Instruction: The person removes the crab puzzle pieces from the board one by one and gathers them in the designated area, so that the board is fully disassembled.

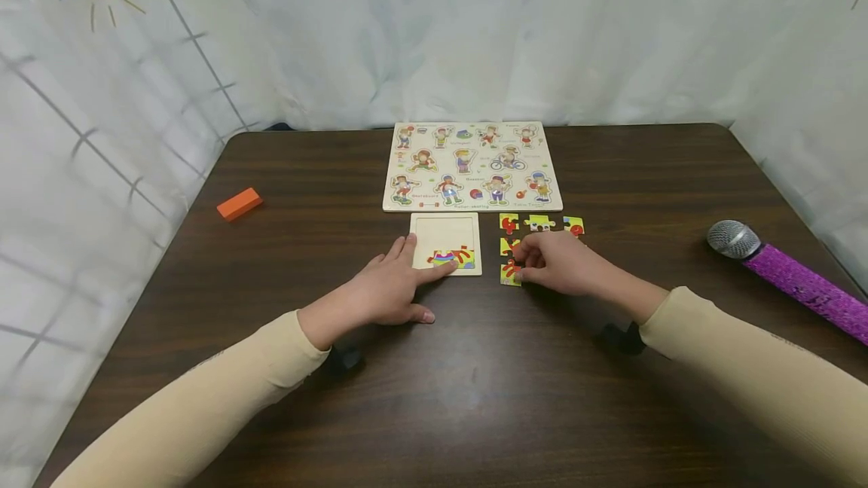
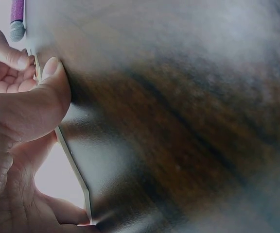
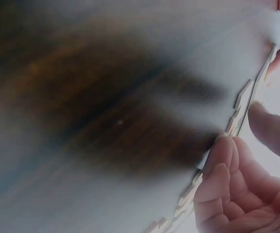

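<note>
My left hand lies with fingers spread over a square wooden puzzle tray. One fingertip touches colourful puzzle pieces set in the tray's lower right, and the thumb sits off its near edge. To the right of the tray, my right hand pinches at a yellow-and-red puzzle piece in the left column, its fingers partly covering it. Just below is another piece, close by the thumb. In the right wrist view, curled fingers reach the thin pieces.
A larger wooden board with sports figures lies behind the tray. More pieces lie along its front edge. An orange block is at the left, and a microphone with a purple handle at the right. Curtains hang around the table.
</note>
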{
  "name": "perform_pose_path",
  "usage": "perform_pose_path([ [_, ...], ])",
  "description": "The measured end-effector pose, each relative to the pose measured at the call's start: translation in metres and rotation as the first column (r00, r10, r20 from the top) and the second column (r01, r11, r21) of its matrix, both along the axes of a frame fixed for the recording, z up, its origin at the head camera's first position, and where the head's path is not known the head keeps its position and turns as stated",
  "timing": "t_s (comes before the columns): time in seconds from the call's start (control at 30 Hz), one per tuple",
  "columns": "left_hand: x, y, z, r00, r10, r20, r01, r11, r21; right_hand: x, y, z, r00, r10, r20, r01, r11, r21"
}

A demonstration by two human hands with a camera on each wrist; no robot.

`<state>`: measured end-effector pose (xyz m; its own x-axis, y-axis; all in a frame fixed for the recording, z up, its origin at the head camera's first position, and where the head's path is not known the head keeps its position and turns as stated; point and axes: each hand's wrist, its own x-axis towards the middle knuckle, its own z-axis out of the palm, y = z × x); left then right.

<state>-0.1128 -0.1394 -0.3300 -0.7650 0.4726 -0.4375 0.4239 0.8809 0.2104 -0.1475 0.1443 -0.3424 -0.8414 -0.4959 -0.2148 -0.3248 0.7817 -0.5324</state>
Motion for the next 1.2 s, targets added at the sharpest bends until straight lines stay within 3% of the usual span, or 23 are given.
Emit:
perform_pose_path([
  [0.23, 0.001, -0.002, 0.001, 1.000, 0.006, 0.004, -0.006, 1.000, -0.001, 0.005, -0.002, 0.002, 0.999, 0.037, 0.009, -0.037, 0.999, 0.015],
  [0.8, 0.002, -0.003, 0.000, 1.000, 0.002, 0.003, -0.002, 1.000, -0.005, 0.006, 0.000, 0.000, 0.999, 0.033, 0.013, -0.033, 0.999, 0.012],
  [1.0, 0.001, -0.002, 0.000, 1.000, 0.004, 0.007, -0.004, 1.000, -0.001, 0.002, -0.005, 0.005, 0.999, 0.044, -0.031, -0.045, 0.999, -0.017],
  [1.2, 0.001, -0.001, 0.000, 1.000, -0.009, 0.003, 0.009, 1.000, 0.001, -0.007, -0.029, 0.010, 0.993, 0.078, -0.085, -0.078, 0.997, -0.008],
])
